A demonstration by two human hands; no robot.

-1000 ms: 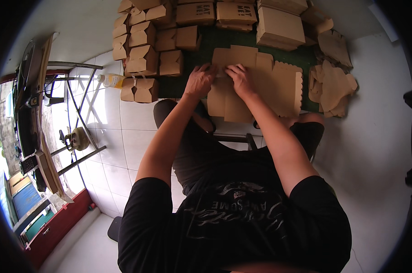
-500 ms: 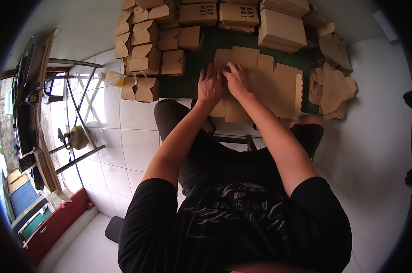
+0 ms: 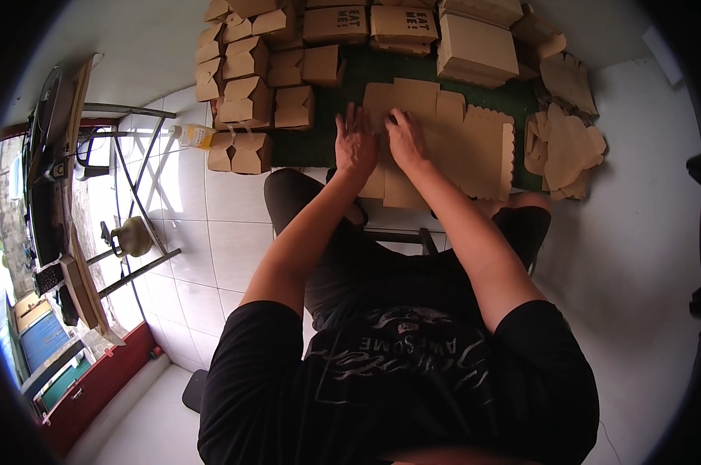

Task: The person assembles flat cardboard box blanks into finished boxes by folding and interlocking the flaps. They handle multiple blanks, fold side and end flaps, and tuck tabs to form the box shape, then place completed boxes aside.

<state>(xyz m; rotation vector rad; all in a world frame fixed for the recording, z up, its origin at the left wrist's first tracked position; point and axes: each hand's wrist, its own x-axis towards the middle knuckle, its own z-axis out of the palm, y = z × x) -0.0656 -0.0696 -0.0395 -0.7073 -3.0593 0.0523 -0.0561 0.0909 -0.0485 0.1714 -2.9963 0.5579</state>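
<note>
A flat brown cardboard box blank (image 3: pixel 484 143) with tabs and a scalloped right edge lies spread out before me on a green mat. My left hand (image 3: pixel 356 146) rests at the blank's left edge, palm down, its fingers stretched out and slightly apart. Just to its right, my right hand (image 3: pixel 407 139) lies on the blank's left part with fingers bent and fingertips on the cardboard. A narrow gap separates the two hands. Neither appears to grasp anything, though the undersides of both are hidden.
Folded brown boxes (image 3: pixel 247 101) stand stacked at the left of the green mat (image 3: pixel 350 81). Larger cartons (image 3: pixel 477 48) sit at the back, and loose flat cardboard pieces (image 3: pixel 571 151) lie at the right. A bottle with yellow contents (image 3: pixel 192 136) is beside the left stack.
My right hand has drawn slightly away from the left, and its fingers are more bent. The left hand has shifted a little. The box blank stays in place.
</note>
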